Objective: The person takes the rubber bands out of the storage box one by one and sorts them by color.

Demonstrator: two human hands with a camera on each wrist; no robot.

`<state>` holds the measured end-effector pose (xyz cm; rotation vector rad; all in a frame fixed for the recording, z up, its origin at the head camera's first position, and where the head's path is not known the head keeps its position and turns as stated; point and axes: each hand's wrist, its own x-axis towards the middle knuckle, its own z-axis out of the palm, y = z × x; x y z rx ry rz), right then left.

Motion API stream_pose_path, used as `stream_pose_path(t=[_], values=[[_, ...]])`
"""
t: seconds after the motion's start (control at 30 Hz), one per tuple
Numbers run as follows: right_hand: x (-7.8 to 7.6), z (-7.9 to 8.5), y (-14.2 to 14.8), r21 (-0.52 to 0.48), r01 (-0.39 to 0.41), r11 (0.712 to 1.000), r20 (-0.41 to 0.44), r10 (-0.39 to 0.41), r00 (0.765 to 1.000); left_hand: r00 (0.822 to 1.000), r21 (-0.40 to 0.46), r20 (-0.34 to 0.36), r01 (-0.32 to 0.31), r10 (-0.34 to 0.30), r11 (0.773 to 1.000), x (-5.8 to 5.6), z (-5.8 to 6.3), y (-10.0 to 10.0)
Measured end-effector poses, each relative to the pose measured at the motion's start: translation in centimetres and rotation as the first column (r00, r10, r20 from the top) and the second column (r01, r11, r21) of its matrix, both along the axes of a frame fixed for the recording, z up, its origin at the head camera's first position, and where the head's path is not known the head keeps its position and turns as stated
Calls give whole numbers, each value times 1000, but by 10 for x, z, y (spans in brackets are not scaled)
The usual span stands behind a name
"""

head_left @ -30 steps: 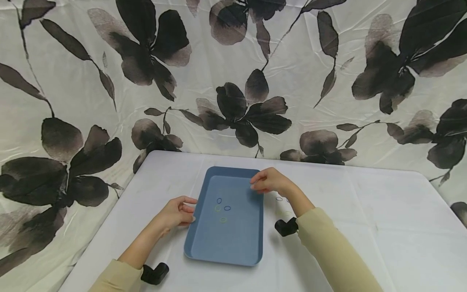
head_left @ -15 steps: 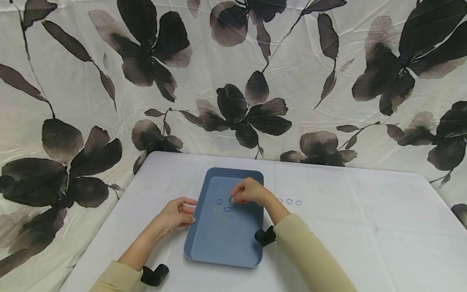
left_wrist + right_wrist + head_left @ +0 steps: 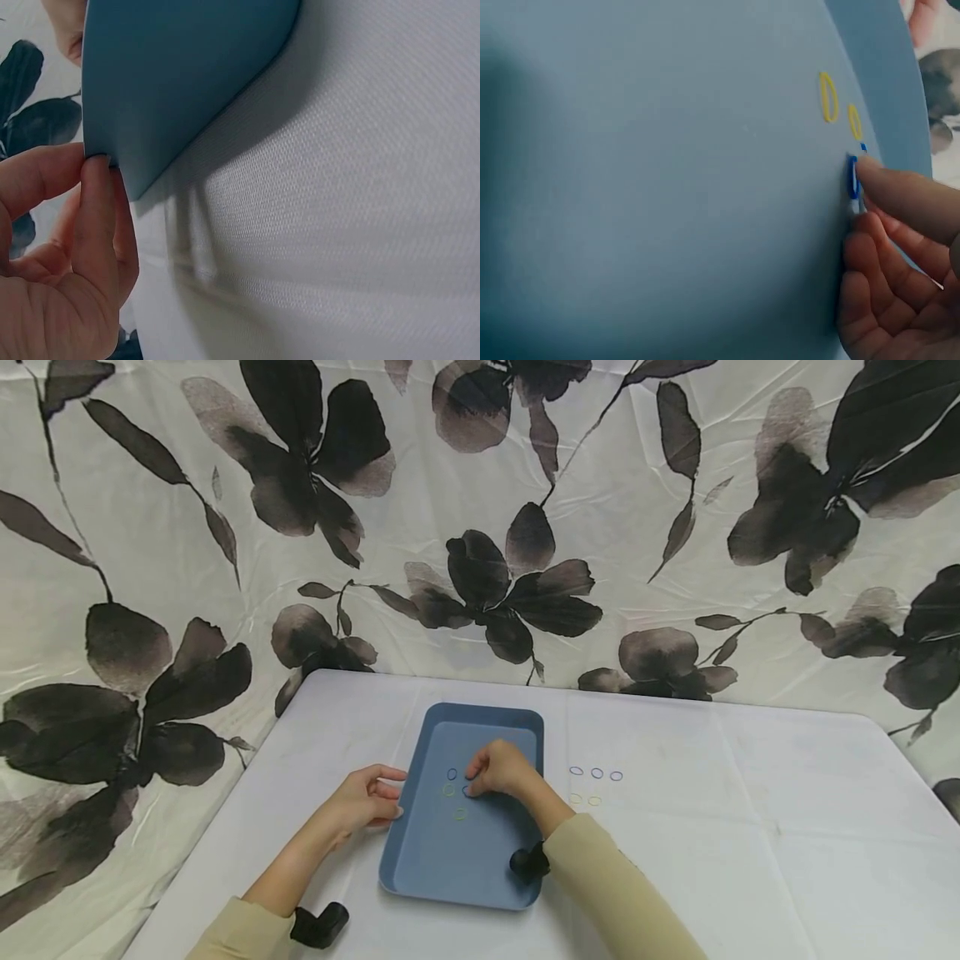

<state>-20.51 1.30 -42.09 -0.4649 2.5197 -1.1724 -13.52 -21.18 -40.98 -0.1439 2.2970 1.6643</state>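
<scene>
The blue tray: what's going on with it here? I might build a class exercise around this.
A person's left hand pinches the left rim of the blue tray, while the right hand has its thumb at a blue ring in it; whether that ring is gripped is unclear. Another blue ring and two yellow rings lie in the tray. To its right, on the white tablecloth, are three blue rings in a row and two paler yellow rings nearer.
</scene>
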Motion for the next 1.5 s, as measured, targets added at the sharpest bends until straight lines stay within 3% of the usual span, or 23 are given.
stream_pose_path(t=[0.2,0.4,0.53,0.7,1.0,1.3,1.5], values=[[4,1,0,91,-88,992,-145,101,984,1000,4,1,-2,2,1000,0,0,1],[5,4,1,131,-179,975,-147,198,969,1000,-2,10,3,-3,1000,-1,0,2],[4,7,1,110,-194,975,-140,208,968,1000,-5,5,-9,9,1000,-3,0,1],[2,9,2,44,-164,985,-71,167,983,1000,-6,3,-11,11,1000,-2,-2,0],[-5,16,7,-132,-19,991,54,27,998,1000,-11,1,-5,5,1000,-1,-1,2],[-8,28,19,-215,114,970,84,-98,992,1000,-10,2,-2,2,1000,-1,0,-1],[-10,31,34,-246,141,959,87,-123,989,1000,-6,-8,-7,7,1000,0,-3,0]])
